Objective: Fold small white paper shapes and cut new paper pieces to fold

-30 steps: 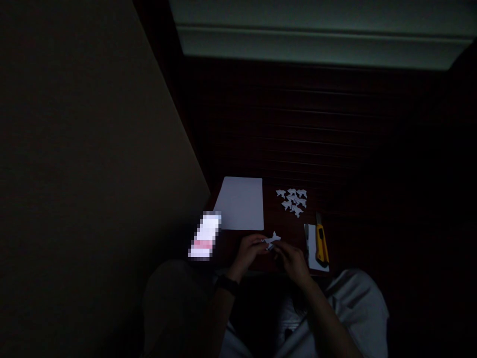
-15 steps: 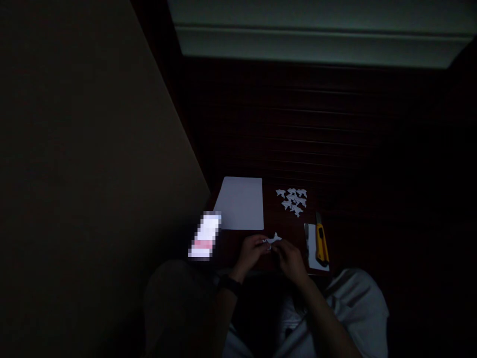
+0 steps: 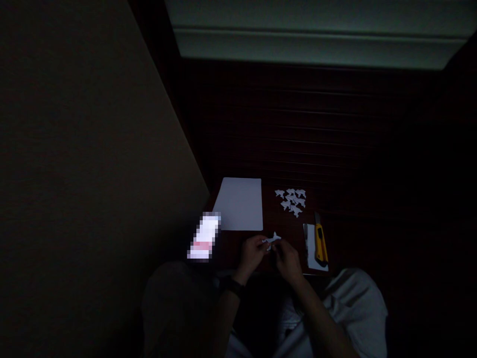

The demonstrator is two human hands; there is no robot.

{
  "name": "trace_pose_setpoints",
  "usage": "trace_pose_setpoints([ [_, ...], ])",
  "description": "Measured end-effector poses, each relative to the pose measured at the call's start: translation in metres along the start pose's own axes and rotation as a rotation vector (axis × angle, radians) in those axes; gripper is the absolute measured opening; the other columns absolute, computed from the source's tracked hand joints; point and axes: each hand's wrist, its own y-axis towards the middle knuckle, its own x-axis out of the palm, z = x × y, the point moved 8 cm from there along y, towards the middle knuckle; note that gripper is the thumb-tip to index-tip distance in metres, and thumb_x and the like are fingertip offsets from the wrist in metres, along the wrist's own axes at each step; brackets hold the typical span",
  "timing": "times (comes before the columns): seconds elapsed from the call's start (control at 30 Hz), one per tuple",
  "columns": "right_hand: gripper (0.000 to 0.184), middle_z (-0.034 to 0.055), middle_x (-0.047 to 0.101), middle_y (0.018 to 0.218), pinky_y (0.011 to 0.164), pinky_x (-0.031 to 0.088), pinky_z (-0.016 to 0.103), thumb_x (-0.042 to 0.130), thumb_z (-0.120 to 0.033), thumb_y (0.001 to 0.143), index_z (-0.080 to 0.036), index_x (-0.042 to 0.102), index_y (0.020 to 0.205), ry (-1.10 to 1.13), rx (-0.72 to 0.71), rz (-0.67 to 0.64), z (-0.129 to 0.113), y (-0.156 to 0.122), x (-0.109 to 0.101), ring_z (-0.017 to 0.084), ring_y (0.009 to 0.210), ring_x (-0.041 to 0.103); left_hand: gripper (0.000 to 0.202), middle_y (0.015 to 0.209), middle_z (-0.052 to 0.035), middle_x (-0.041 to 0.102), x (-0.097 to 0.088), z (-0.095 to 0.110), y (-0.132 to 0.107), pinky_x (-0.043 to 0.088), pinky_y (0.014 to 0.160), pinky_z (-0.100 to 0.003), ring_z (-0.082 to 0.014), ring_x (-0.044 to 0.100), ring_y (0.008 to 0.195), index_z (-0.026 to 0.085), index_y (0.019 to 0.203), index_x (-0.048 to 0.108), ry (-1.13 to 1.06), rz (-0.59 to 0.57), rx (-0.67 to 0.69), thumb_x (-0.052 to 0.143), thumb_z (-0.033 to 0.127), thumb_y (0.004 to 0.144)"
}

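A small folded white paper figure [image 3: 274, 239] is held between my two hands above the front of the dark table. My left hand [image 3: 253, 253] pinches its left end, and a dark band circles that wrist. On the other side, my right hand [image 3: 288, 258] grips its right part with bent fingers. The fingers cover some of the folds. Beyond my hands lie several similar white folded paper figures [image 3: 292, 200], grouped together. A sheet of white paper [image 3: 240, 204] lies flat to the left of them.
To the right, a yellow utility knife [image 3: 321, 246] with its blade out rests on a small stack of white paper [image 3: 310, 248]. A lit, blurred phone-like screen [image 3: 204, 236] is at the left. A wall [image 3: 112, 124] rises on the left, and the room is dark.
My hands keep hold of the paper figure, with only slight finger and wrist movement. The whole view has shifted a little; the other things lie as before.
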Motion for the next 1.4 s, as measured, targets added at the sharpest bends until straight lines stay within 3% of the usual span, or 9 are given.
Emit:
trace_pose_setpoints([
  [0.17, 0.016, 0.0055, 0.062, 0.091, 0.072, 0.045, 0.029, 0.043, -0.024, 0.086, -0.021, 0.049, 0.1, 0.129, 0.093, 0.01, 0.003, 0.001, 0.0, 0.019, 0.08, 0.06, 0.021, 0.082, -0.0066, 0.069, 0.0, 0.002, -0.001, 0.055, 0.06, -0.03, -0.0195, 0.065, 0.074, 0.015, 0.082, 0.064, 0.026, -0.025, -0.008, 0.067, 0.03, 0.068],
  [0.43, 0.02, 0.0016, 0.062, 0.073, 0.061, 0.046, 0.026, 0.057, -0.037, 0.078, -0.02, 0.051, 0.084, 0.248, 0.29, 0.19, 0.028, -0.003, -0.011, 0.015, 0.063, 0.059, 0.029, 0.085, -0.0073, 0.069, -0.006, 0.008, -0.002, 0.056, 0.058, -0.029, -0.021, 0.065, 0.078, 0.014, 0.086, 0.065, 0.016, 0.012, 0.039, 0.068, 0.037, 0.068],
  [0.6, 0.029, 0.0021, 0.064, 0.072, 0.046, 0.045, 0.024, 0.064, -0.041, 0.071, -0.02, 0.049, 0.085, 0.539, 0.423, 0.103, 0.046, -0.002, 0.005, 0.017, 0.058, 0.061, 0.034, 0.088, -0.008, 0.069, -0.01, 0.007, -0.002, 0.056, 0.062, -0.03, -0.0199, 0.065, 0.077, 0.013, 0.089, 0.065, -0.024, 0.011, 0.049, 0.068, 0.039, 0.068],
  [0.73, 0.035, 0.0016, 0.064, 0.07, 0.04, 0.044, 0.021, 0.07, -0.04, 0.065, -0.02, 0.047, 0.083, 0.727, 0.456, 0.051, 0.047, 0.0, 0.012, 0.016, 0.054, 0.061, 0.035, 0.086, -0.0084, 0.069, -0.009, 0.007, -0.002, 0.055, 0.064, -0.03, -0.0197, 0.065, 0.075, 0.012, 0.09, 0.067, -0.009, -0.024, 0.034, 0.068, 0.039, 0.068],
  [1.4, 0.036, -0.001, 0.059, 0.061, 0.045, 0.048, 0.027, 0.069, -0.047, 0.063, -0.022, 0.045, 0.071, 0.723, 0.489, 0.08, 0.05, -0.002, 0.009, 0.018, 0.055, 0.062, 0.033, 0.082, -0.0068, 0.071, -0.006, 0.013, -0.006, 0.05, 0.053, -0.025, -0.0184, 0.064, 0.065, 0.014, 0.091, 0.071, 0.155, -0.05, 0.07, 0.062, 0.04, 0.073],
])
